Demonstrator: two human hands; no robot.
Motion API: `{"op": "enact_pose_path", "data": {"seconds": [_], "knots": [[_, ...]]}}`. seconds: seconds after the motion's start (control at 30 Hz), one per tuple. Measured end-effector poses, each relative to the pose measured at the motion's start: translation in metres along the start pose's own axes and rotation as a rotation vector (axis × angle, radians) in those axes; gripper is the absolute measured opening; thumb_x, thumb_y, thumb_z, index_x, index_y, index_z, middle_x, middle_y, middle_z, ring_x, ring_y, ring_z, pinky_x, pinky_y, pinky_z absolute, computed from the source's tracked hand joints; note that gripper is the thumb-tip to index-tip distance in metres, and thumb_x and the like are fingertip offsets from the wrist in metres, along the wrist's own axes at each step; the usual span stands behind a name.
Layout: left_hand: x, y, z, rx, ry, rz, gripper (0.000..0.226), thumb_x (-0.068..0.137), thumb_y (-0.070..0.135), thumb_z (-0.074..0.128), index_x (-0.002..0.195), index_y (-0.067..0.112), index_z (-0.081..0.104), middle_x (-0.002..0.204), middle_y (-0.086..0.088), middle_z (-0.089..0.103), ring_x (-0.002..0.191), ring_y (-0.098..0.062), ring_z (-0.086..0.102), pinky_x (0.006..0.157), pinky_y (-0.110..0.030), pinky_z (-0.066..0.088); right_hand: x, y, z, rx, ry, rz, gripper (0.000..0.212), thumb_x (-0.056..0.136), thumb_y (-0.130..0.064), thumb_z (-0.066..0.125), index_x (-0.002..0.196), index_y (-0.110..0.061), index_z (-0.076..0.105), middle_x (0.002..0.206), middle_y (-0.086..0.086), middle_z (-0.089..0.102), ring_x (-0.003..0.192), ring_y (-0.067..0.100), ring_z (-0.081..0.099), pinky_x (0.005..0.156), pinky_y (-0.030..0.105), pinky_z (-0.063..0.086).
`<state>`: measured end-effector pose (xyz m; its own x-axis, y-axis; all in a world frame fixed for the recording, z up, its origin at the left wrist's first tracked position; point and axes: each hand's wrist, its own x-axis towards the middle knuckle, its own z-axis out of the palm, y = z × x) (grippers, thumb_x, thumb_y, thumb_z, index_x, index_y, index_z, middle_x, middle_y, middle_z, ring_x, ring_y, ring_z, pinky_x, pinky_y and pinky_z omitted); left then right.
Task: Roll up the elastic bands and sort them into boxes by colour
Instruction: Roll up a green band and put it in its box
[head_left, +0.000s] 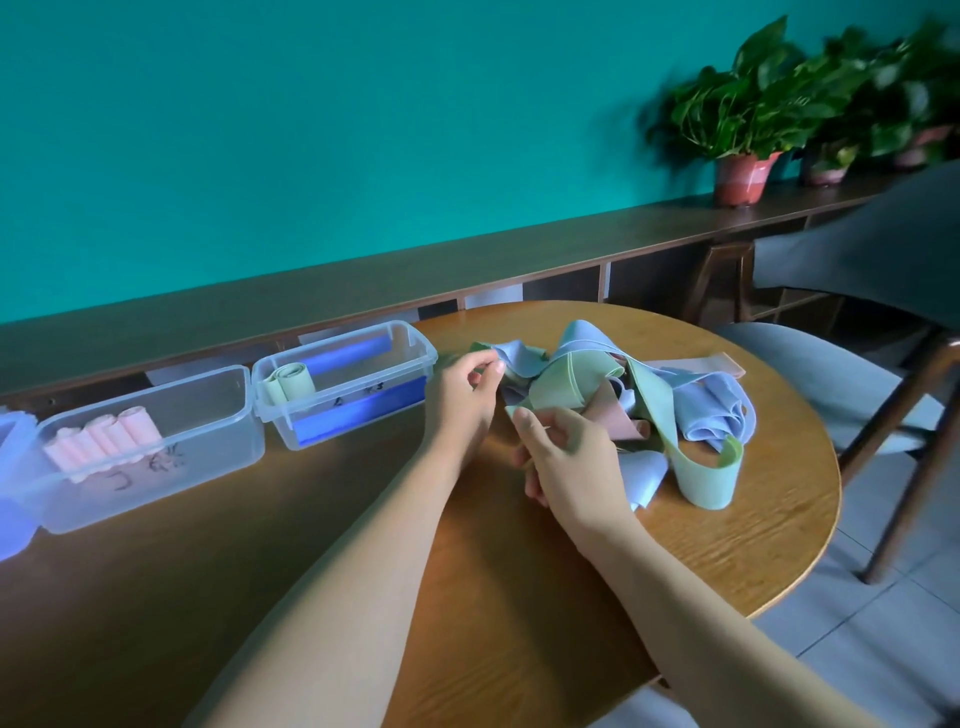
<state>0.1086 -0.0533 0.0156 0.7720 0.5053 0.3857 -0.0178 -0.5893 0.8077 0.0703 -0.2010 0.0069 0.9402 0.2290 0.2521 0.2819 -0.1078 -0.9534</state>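
A tangled heap of green, lilac-blue and pink elastic bands lies on the round wooden table. My right hand pinches the end of a green band at the heap's near left side. My left hand pinches the left edge of the heap, where a green and a lilac band end. Left of the hands stands a clear box holding one rolled green band. Further left, another clear box holds several pink rolls. A third box is cut off at the left edge.
A long wooden shelf runs along the teal wall behind the table. Potted plants stand on it at the right. A grey chair sits close to the table's right side, over a tiled floor.
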Motion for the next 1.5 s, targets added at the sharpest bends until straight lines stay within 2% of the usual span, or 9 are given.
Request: {"op": "enact_pose_path", "data": {"seconds": [0.17, 0.4, 0.63, 0.8, 0.97, 1.1, 1.3, 1.4, 1.5], "knots": [[-0.019, 0.007, -0.012, -0.06, 0.072, -0.001, 0.025, 0.09, 0.027, 0.07, 0.114, 0.02, 0.076, 0.107, 0.008, 0.073, 0.095, -0.006, 0.065, 0.086, -0.021, 0.053, -0.002, -0.001, -0.001, -0.003, 0.018, 0.01, 0.033, 0.101, -0.036, 0.057, 0.082, -0.011, 0.065, 0.063, 0.002, 0.069, 0.041, 0.015, 0.051, 0.045, 0.024, 0.04], [-0.066, 0.006, -0.045, -0.09, 0.232, -0.029, 0.015, 0.091, 0.023, 0.073, 0.105, 0.022, 0.077, 0.1, 0.014, 0.073, 0.094, -0.003, 0.066, 0.078, -0.006, 0.046, -0.004, -0.003, -0.001, -0.028, -0.024, -0.012, 0.026, 0.101, -0.036, 0.058, 0.086, -0.017, 0.068, 0.06, -0.003, 0.067, 0.043, 0.013, 0.053, 0.05, 0.027, 0.045], [-0.109, 0.0, -0.092, -0.092, 0.298, -0.13, 0.014, 0.092, 0.018, 0.067, 0.1, 0.027, 0.076, 0.096, 0.018, 0.071, 0.093, 0.0, 0.064, 0.084, -0.016, 0.05, -0.012, -0.004, 0.0, -0.191, -0.158, -0.126, 0.019, 0.1, -0.037, 0.058, 0.098, -0.02, 0.067, 0.075, -0.003, 0.072, 0.046, 0.009, 0.058, 0.058, 0.024, 0.044], [-0.137, -0.007, -0.131, -0.025, 0.35, -0.209, 0.015, 0.097, 0.015, 0.062, 0.103, 0.026, 0.072, 0.096, 0.015, 0.066, 0.091, -0.002, 0.062, 0.071, -0.01, 0.045, -0.019, -0.006, 0.009, -0.329, -0.259, -0.226, 0.022, 0.099, -0.038, 0.061, 0.111, -0.02, 0.065, 0.084, -0.006, 0.067, 0.05, 0.005, 0.061, 0.055, 0.012, 0.044], [-0.16, -0.021, -0.174, 0.094, 0.425, -0.252, 0.019, 0.1, 0.014, 0.057, 0.108, 0.026, 0.071, 0.103, 0.013, 0.066, 0.097, -0.007, 0.059, 0.089, -0.026, 0.051, -0.03, -0.008, 0.025, -0.479, -0.316, -0.387, 0.029, 0.096, -0.039, 0.063, 0.116, -0.019, 0.066, 0.099, -0.005, 0.064, 0.074, 0.001, 0.057, 0.069, 0.02, 0.04], [-0.183, -0.036, -0.212, 0.216, 0.487, -0.301, 0.024, 0.1, 0.01, 0.054, 0.11, 0.022, 0.071, 0.108, 0.006, 0.069, 0.106, -0.018, 0.063, 0.1, -0.035, 0.051, -0.039, -0.013, 0.034, -0.531, -0.344, -0.485, 0.029, 0.098, -0.038, 0.061, 0.119, -0.018, 0.065, 0.106, -0.004, 0.059, 0.073, -0.004, 0.049, 0.072, 0.02, 0.038], [-0.223, -0.047, -0.28, 0.409, 0.559, -0.382, 0.025, 0.104, 0.015, 0.049, 0.122, 0.018, 0.067, 0.126, -0.004, 0.066, 0.12, -0.026, 0.058, 0.098, -0.033, 0.045, -0.051, -0.026, 0.059, -0.581, -0.397, -0.555, 0.035, 0.099, -0.041, 0.06, 0.13, -0.024, 0.058, 0.123, -0.005, 0.051, 0.1, 0.01, 0.057, 0.085, 0.028, 0.052], [-0.237, -0.061, -0.308, 0.438, 0.582, -0.371, 0.023, 0.101, 0.016, 0.055, 0.12, 0.017, 0.069, 0.124, -0.003, 0.068, 0.119, -0.024, 0.059, 0.104, -0.035, 0.041, -0.05, -0.029, 0.073, -0.588, -0.495, -0.524, 0.044, 0.098, -0.049, 0.056, 0.136, -0.027, 0.057, 0.135, -0.004, 0.047, 0.125, 0.016, 0.045, 0.103, 0.033, 0.044], [-0.245, -0.067, -0.32, 0.317, 0.576, -0.4, 0.025, 0.095, 0.023, 0.067, 0.12, 0.022, 0.069, 0.116, 0.004, 0.071, 0.111, -0.014, 0.063, 0.101, -0.031, 0.044, -0.046, -0.029, 0.086, -0.65, -0.579, -0.473, 0.055, 0.095, -0.064, 0.044, 0.141, -0.034, 0.053, 0.142, -0.004, 0.046, 0.132, 0.023, 0.038, 0.112, 0.044, 0.038]]}}
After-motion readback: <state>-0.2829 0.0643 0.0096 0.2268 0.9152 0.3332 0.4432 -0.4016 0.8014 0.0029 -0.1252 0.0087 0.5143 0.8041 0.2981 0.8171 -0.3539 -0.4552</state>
